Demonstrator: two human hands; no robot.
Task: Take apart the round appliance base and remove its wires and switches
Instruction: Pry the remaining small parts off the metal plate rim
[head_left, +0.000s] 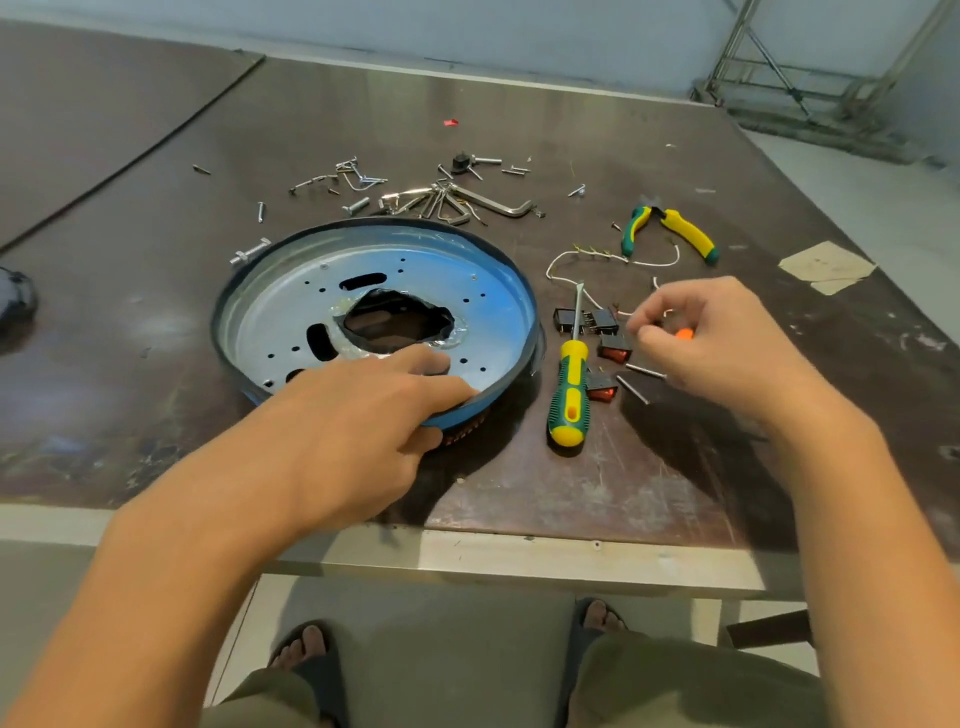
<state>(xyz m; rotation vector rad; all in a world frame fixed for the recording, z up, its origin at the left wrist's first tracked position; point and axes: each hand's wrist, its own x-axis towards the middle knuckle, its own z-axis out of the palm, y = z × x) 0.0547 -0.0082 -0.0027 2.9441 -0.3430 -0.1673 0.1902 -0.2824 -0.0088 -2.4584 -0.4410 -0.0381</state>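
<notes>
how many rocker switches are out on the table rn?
4. Black switch left of the screwdriver shaft, black switch right of it; red switch by the right hand; red switch beside the screwdriver handle. The hand may hide more.

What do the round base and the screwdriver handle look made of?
Round base: looks like thin sheet metal, silvery with a blue tint, reflective, with punched holes and a jagged cut centre. Screwdriver handle: probably plastic or rubber, matte green and yellow, with a ribbed grip.
</notes>
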